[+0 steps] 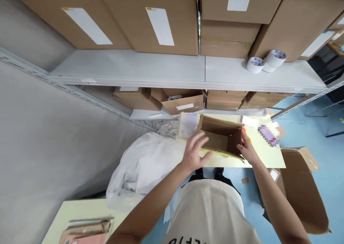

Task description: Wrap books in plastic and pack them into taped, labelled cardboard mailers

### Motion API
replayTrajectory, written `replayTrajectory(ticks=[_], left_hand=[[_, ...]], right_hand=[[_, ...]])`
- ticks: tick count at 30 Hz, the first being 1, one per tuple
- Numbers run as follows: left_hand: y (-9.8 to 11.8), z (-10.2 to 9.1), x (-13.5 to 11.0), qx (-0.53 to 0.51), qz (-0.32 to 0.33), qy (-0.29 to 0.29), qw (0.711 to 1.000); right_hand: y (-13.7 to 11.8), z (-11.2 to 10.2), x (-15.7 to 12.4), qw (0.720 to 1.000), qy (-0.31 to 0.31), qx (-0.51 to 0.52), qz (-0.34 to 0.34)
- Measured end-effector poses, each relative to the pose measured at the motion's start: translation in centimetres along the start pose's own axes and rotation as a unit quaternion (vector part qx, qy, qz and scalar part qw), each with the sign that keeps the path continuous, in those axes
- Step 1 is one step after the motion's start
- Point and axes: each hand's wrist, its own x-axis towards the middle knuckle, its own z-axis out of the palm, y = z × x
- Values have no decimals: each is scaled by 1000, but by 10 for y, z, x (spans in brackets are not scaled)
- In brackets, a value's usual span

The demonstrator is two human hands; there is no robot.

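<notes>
Brown cardboard box (221, 127) on pale yellow table (264, 154), open side up, between both hands. Gripping its right end wall with right hand (249, 151), thumb on the inner side. Left hand (195, 153) at the left end, fingers spread wide; can't tell if touching. White plastic bag (150, 161) left of table. Three tape rolls (275, 59) up on grey shelf (134, 65).

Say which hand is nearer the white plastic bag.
Left. The left hand is spread at the left end of the cardboard box, just right of the white plastic bag; the right hand holds the box's right end, farther off.
</notes>
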Motion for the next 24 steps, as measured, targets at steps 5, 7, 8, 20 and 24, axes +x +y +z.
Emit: replayTrajectory(ticks=[5, 7, 8, 20, 24], left_hand=[[-44, -22, 3, -136, -186, -97, 968], [-48, -19, 2, -176, -171, -181, 952], [-48, -17, 2, -179, -159, -211, 948], [-69, -23, -19, -10, -107, -347, 932], [-69, -8, -19, 13, -132, -243, 961]], right_hand=[[8, -11, 10, 997, -26, 69, 32], [11, -11, 14, 997, -13, 65, 27], [13, -10, 16, 998, -12, 53, 28], [54, -45, 2, 973, -230, 7, 4], [61, -41, -17, 971, -237, 25, -4]])
